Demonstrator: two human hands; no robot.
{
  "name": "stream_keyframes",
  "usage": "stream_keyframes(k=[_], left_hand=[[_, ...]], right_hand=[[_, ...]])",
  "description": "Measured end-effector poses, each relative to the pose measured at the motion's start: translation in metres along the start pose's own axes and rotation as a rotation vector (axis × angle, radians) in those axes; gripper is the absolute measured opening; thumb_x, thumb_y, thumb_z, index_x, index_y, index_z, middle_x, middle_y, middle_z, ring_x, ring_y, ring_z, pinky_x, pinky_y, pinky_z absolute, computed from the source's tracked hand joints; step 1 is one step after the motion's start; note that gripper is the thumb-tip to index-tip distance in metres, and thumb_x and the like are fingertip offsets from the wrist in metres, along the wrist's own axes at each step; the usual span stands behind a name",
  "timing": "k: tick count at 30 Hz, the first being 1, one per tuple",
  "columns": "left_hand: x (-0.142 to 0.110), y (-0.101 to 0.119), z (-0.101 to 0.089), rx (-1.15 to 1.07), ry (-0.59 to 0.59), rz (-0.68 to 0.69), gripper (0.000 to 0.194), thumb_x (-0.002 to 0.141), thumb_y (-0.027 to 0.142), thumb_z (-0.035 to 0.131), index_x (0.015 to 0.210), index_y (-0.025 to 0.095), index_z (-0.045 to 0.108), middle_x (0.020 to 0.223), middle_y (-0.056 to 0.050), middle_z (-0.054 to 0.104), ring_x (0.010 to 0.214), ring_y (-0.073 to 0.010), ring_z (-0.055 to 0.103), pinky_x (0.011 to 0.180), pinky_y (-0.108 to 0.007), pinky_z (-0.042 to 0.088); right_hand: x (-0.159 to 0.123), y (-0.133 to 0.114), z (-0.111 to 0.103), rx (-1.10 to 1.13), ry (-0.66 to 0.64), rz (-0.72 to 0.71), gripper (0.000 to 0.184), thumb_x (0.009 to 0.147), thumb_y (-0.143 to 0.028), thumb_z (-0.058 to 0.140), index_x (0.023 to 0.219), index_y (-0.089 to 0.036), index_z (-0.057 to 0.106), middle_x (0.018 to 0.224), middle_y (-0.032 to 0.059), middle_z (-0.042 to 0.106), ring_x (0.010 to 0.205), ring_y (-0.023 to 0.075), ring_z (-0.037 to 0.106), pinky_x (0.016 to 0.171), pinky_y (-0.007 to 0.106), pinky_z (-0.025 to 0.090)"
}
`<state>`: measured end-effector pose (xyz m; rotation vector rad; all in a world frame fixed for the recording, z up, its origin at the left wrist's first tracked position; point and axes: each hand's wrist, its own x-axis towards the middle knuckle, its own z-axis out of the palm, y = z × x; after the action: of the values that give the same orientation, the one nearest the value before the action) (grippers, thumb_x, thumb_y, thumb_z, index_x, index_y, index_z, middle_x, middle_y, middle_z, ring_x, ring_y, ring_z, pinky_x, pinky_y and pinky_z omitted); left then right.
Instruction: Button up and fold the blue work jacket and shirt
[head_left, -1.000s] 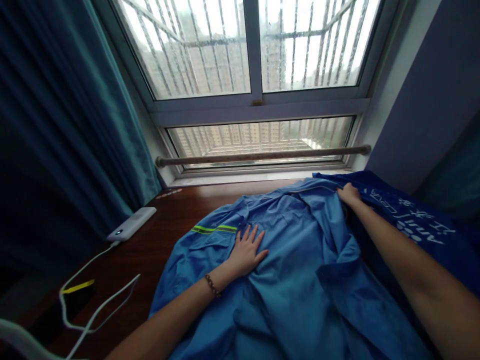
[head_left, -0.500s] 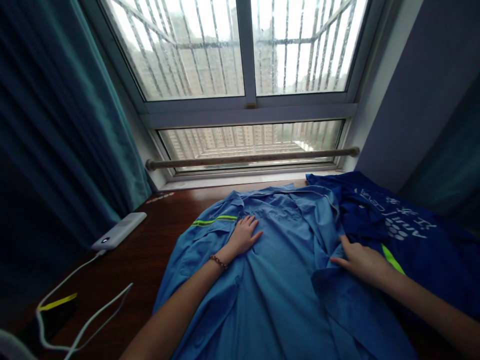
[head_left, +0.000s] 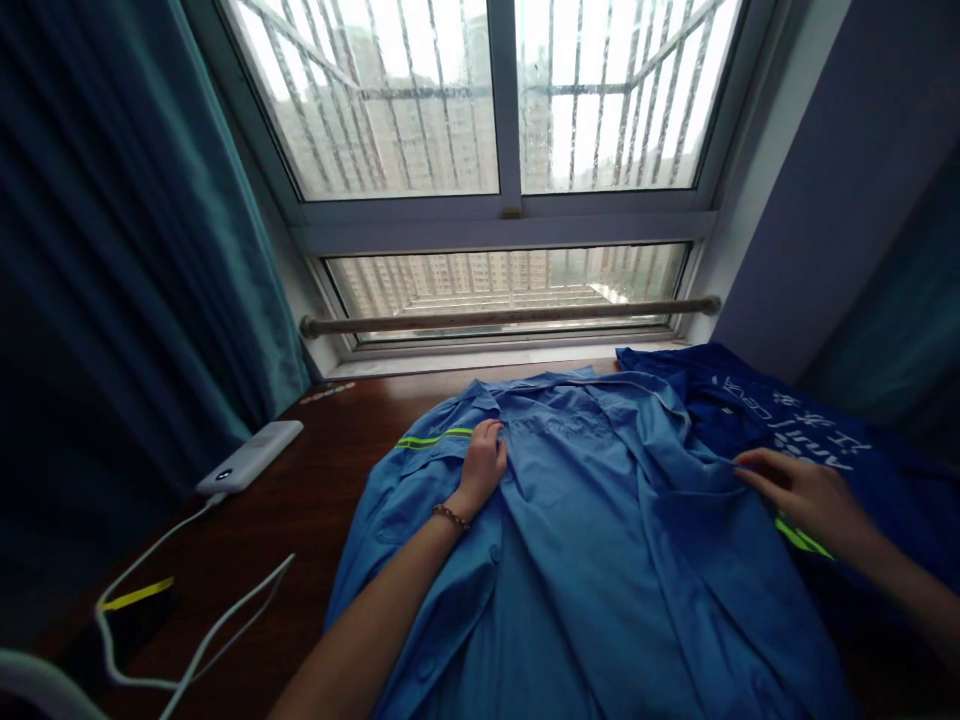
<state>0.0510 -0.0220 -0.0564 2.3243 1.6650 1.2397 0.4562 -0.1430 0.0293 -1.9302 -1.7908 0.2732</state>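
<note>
A light blue work shirt [head_left: 577, 520] lies spread with its front open and its collar end toward the window. Dark buttons run down its left front panel, and a yellow-green stripe crosses that side. My left hand [head_left: 481, 468], with a beaded bracelet on the wrist, has its fingers curled over the edge of the left panel near the collar. On the other side, my right hand [head_left: 802, 490] pinches the edge of the right panel between thumb and fingers. Under and beside my right hand lies a darker blue garment [head_left: 739, 385] with white lettering.
A white power bank [head_left: 250, 457] with a white cable [head_left: 161, 535] lies on the brown wooden surface [head_left: 330, 450] at left. Near the cable is a black and yellow item [head_left: 139, 598]. Curtains [head_left: 150, 250] hang at left; a rail [head_left: 510, 318] crosses the window.
My left hand has gone from lying flat to curling its fingers at the panel edge. My right hand has moved right, drawing the right panel outward and unfolding its turned-over part.
</note>
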Motion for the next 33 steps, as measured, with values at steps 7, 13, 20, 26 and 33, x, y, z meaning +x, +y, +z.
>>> stream_keyframes(k=[7, 13, 20, 26, 33], left_hand=[[0.008, -0.038, 0.003, -0.212, 0.054, -0.38, 0.018, 0.075, 0.015, 0.042, 0.084, 0.011, 0.057, 0.082, -0.009, 0.061, 0.077, -0.0182, 0.058, 0.073, -0.033, 0.047], [0.009, -0.046, 0.001, -0.239, -0.089, -0.299, 0.018, 0.073, 0.017, 0.047, 0.08, 0.011, 0.062, 0.077, -0.007, 0.065, 0.07, -0.0158, 0.06, 0.067, -0.028, 0.048], [0.0, -0.022, -0.001, -0.116, -0.173, -0.108, 0.023, 0.07, 0.013, 0.052, 0.091, 0.015, 0.061, 0.097, -0.008, 0.062, 0.094, -0.0195, 0.054, 0.089, -0.034, 0.039], [-0.004, -0.021, 0.006, 0.037, -0.217, 0.04, 0.031, 0.077, 0.013, 0.044, 0.106, 0.014, 0.056, 0.113, -0.01, 0.054, 0.106, -0.0189, 0.048, 0.096, -0.034, 0.034], [-0.004, -0.024, 0.008, 0.157, -0.223, 0.087, 0.03, 0.079, 0.014, 0.042, 0.107, 0.013, 0.054, 0.114, -0.01, 0.053, 0.107, -0.0182, 0.048, 0.095, -0.033, 0.036]], right_hand=[[-0.036, -0.052, -0.027, 0.303, 0.288, 0.012, 0.029, 0.076, -0.05, 0.047, 0.091, -0.029, 0.061, 0.099, 0.0083, 0.061, 0.094, 0.0283, 0.055, 0.084, 0.043, 0.045], [-0.064, -0.137, -0.032, 0.322, -0.926, -0.528, 0.025, 0.078, -0.041, 0.051, 0.093, -0.027, 0.065, 0.092, 0.0027, 0.064, 0.091, 0.0205, 0.057, 0.084, 0.031, 0.043], [0.008, -0.124, 0.063, 0.394, -0.692, -0.119, 0.036, 0.077, -0.042, 0.048, 0.098, -0.013, 0.054, 0.085, 0.0078, 0.063, 0.07, 0.0174, 0.061, 0.06, 0.026, 0.047], [0.075, -0.117, 0.143, 0.108, -0.188, 0.087, 0.062, 0.066, -0.037, 0.063, 0.114, -0.005, 0.041, 0.099, 0.018, 0.057, 0.092, 0.0259, 0.056, 0.074, 0.031, 0.044], [0.125, -0.181, 0.174, 0.223, 0.051, -0.17, 0.064, 0.077, -0.038, 0.05, 0.13, -0.014, 0.026, 0.119, 0.0148, 0.046, 0.109, 0.0235, 0.046, 0.087, 0.031, 0.037]])
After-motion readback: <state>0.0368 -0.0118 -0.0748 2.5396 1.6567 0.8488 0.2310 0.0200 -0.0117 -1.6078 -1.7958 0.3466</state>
